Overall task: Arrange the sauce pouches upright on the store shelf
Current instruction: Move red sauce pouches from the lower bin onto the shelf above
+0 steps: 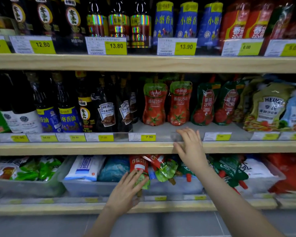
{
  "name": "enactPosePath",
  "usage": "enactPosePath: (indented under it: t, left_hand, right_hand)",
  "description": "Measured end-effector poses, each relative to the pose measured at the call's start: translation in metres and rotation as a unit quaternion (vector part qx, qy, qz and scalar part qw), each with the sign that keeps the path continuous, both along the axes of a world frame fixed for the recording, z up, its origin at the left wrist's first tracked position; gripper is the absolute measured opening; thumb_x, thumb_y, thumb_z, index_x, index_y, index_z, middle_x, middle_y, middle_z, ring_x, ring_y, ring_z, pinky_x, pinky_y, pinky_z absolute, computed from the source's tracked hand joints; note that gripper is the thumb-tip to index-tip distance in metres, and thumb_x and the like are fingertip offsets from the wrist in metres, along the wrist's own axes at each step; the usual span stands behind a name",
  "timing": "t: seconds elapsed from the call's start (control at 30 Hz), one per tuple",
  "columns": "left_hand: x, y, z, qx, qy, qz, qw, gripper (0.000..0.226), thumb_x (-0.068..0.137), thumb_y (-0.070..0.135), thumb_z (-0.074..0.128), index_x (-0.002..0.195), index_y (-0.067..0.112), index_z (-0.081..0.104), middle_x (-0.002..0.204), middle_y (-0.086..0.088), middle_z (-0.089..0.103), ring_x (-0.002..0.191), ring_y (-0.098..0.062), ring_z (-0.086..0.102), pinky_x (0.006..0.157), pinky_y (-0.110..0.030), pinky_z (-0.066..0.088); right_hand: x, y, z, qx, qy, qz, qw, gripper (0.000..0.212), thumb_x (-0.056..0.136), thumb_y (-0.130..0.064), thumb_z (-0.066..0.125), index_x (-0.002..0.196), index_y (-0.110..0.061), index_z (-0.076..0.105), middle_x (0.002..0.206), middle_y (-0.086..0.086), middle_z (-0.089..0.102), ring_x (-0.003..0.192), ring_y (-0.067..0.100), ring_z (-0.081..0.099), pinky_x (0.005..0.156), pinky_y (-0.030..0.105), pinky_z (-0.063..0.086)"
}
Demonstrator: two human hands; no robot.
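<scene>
**A:** Entry. Left hand [126,190] lies with fingers spread over a red-and-green sauce pouch [140,171] in the clear bin [92,187] on the bottom shelf; it touches the pouch, but I cannot tell whether it has closed on it. Right hand [189,146] is open, holding nothing, palm against the front edge of the middle shelf [92,148].

**B:** Where do I send the pouch?

**A:** My judgement: the bare patch of middle shelf in front of the two red tomato pouches [166,103], which stand upright. I'd grip near the cap, lift clear of the tangled pile, set the flat base down first, then steady it with the free hand.

**B:** Blind spots?

**A:** The pouch's lower half is under the left hand. The pile beside it overlaps, so no count. The bottom price tags [159,198] are blurred. The shelf's depth behind the front row is dark.
</scene>
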State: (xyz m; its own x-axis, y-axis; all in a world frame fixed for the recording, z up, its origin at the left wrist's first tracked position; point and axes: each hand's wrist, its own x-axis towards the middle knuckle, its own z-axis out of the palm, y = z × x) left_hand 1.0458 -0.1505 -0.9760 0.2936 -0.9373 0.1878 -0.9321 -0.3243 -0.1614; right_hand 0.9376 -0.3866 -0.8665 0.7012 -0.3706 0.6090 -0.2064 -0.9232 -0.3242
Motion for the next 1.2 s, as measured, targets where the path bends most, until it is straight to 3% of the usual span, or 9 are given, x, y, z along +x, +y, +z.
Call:
enactPosePath:
  t: [0.3, 0.43, 0.5, 0.63, 0.7, 0.8, 0.97, 1.13, 1.2]
  left_hand:
    - [-0.007, -0.007, 0.009, -0.122, -0.005, 0.014, 0.992, 0.062, 0.045, 0.012, 0.09, 0.104, 0.017, 0.071, 0.12, -0.003, 0.066, 0.112, -0.028, 0.06, 0.082, -0.039, 0.055]
    - [-0.009, 0.0, 0.043, -0.187, -0.04, -0.005, 0.981, 0.021, 0.073, 0.023, 0.064, 0.089, 0.013, 0.073, 0.103, 0.0, 0.073, 0.099, -0.021, 0.067, 0.064, -0.027, 0.058]
    - [-0.012, 0.003, 0.064, -0.22, -0.036, -0.003, 0.975, 0.038, 0.085, 0.036, 0.043, 0.085, 0.012, 0.072, 0.088, -0.001, 0.074, 0.087, -0.016, 0.071, 0.053, -0.026, 0.056]
    - [-0.013, 0.003, 0.117, -0.253, -0.025, 0.062, 0.965, 0.03, 0.08, 0.037, 0.063, 0.073, 0.007, 0.065, 0.052, -0.003, 0.063, 0.043, -0.02, 0.061, 0.032, -0.023, 0.038]
    - [-0.007, 0.001, 0.135, -0.247, 0.032, 0.121, 0.961, 0.033, 0.079, 0.035, 0.072, 0.083, 0.005, 0.059, 0.057, -0.008, 0.063, 0.048, -0.027, 0.062, 0.038, -0.029, 0.041]
    - [0.005, 0.0, 0.148, -0.279, 0.186, 0.162, 0.928, 0.029, 0.088, 0.041, 0.057, 0.089, 0.016, 0.043, 0.072, -0.005, 0.061, 0.069, -0.028, 0.062, 0.055, -0.035, 0.045]
    - [0.003, -0.013, 0.167, -0.344, 0.277, 0.088, 0.893, 0.027, 0.086, 0.035, 0.063, 0.074, 0.018, 0.046, 0.062, 0.007, 0.057, 0.057, -0.002, 0.054, 0.045, -0.016, 0.036]
    - [-0.007, -0.04, 0.178, -0.39, 0.318, 0.046, 0.863, 0.029, 0.084, 0.035, 0.065, 0.064, 0.028, 0.046, 0.057, 0.007, 0.053, 0.053, 0.003, 0.051, 0.046, -0.014, 0.035]
    - [-0.011, -0.044, 0.178, -0.404, 0.399, 0.041, 0.822, 0.019, 0.079, 0.034, 0.071, 0.076, 0.034, 0.052, 0.071, 0.012, 0.062, 0.067, 0.008, 0.059, 0.054, -0.008, 0.042]
  right_hand:
    - [0.005, -0.008, -0.011, -0.011, -0.029, 0.006, 1.0, 0.039, 0.086, -0.02, 0.056, 0.123, -0.016, 0.047, 0.126, 0.004, 0.051, 0.132, 0.024, 0.032, 0.114, 0.035, 0.001]
    - [0.003, -0.006, -0.005, -0.003, -0.013, 0.006, 1.0, 0.038, 0.085, -0.018, 0.058, 0.121, -0.014, 0.049, 0.124, 0.007, 0.052, 0.13, 0.027, 0.035, 0.113, 0.039, 0.005]
    - [0.0, -0.004, -0.001, 0.008, -0.001, 0.01, 1.0, 0.037, 0.085, -0.015, 0.058, 0.121, -0.013, 0.05, 0.125, 0.008, 0.052, 0.13, 0.029, 0.036, 0.113, 0.042, 0.008]
    - [-0.006, -0.003, 0.011, 0.033, 0.048, 0.018, 0.998, 0.041, 0.087, -0.017, 0.056, 0.127, -0.015, 0.047, 0.133, 0.007, 0.049, 0.135, 0.024, 0.03, 0.115, 0.04, 0.005]
    - [-0.009, -0.002, 0.02, 0.067, 0.074, 0.028, 0.995, 0.044, 0.088, -0.018, 0.056, 0.13, -0.014, 0.046, 0.138, 0.008, 0.045, 0.137, 0.022, 0.026, 0.116, 0.038, 0.003]
    - [-0.016, 0.008, 0.031, 0.17, 0.066, 0.082, 0.98, 0.05, 0.087, -0.025, 0.06, 0.134, -0.015, 0.045, 0.144, 0.005, 0.039, 0.138, 0.017, 0.025, 0.116, 0.033, 0.012]
    - [-0.025, 0.049, 0.037, 0.327, 0.129, 0.212, 0.912, 0.063, 0.075, -0.035, 0.073, 0.132, -0.024, 0.048, 0.131, -0.011, 0.049, 0.121, 0.002, 0.042, 0.101, 0.022, 0.033]
    - [-0.021, 0.068, 0.03, 0.448, 0.095, 0.253, 0.852, 0.029, 0.077, -0.015, 0.072, 0.105, -0.016, 0.065, 0.102, 0.0, 0.071, 0.094, 0.011, 0.066, 0.079, 0.02, 0.053]
    - [-0.024, 0.064, 0.029, 0.478, 0.058, 0.236, 0.844, 0.023, 0.076, -0.011, 0.072, 0.098, -0.017, 0.066, 0.097, 0.001, 0.072, 0.086, 0.01, 0.068, 0.072, 0.019, 0.054]
